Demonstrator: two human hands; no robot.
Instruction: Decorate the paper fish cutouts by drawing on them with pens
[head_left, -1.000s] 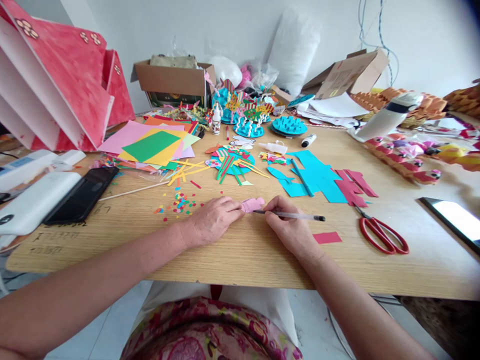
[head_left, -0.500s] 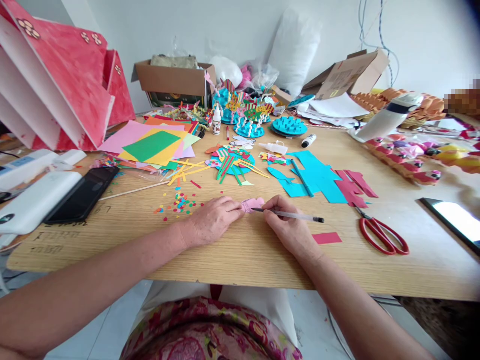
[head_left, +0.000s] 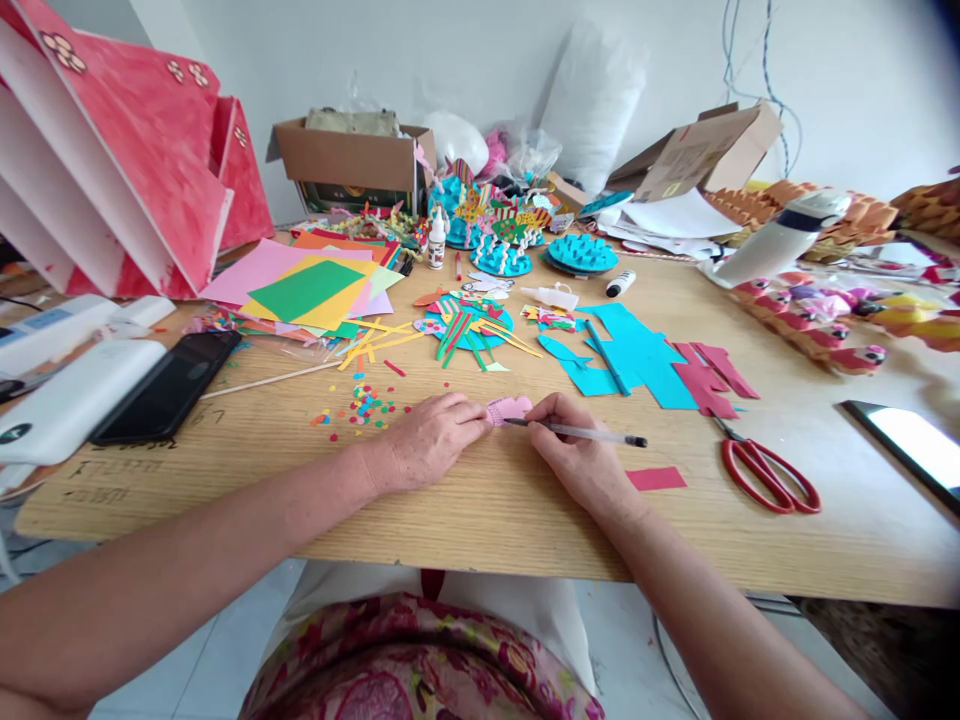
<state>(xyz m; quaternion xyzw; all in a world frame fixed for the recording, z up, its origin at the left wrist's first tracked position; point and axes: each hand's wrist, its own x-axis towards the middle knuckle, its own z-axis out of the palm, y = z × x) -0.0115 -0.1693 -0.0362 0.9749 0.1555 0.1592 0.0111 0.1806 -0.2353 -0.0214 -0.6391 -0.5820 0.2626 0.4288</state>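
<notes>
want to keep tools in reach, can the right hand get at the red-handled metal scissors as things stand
Probably yes: the red-handled metal scissors lie to the right of the right hand, with just a flat red paper strip between them. The slim clear pen it holds may need putting down first.

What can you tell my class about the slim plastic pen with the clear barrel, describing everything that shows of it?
The slim, clear-barrelled pen, apparently plastic, has a dark pointed tip and a black end. It lies at a low slant between the thumb and fingers of the person's right hand, its black end jutting out rightward. The tip is at the small pink paper cut-out; whether it touches is too small to tell.
</notes>
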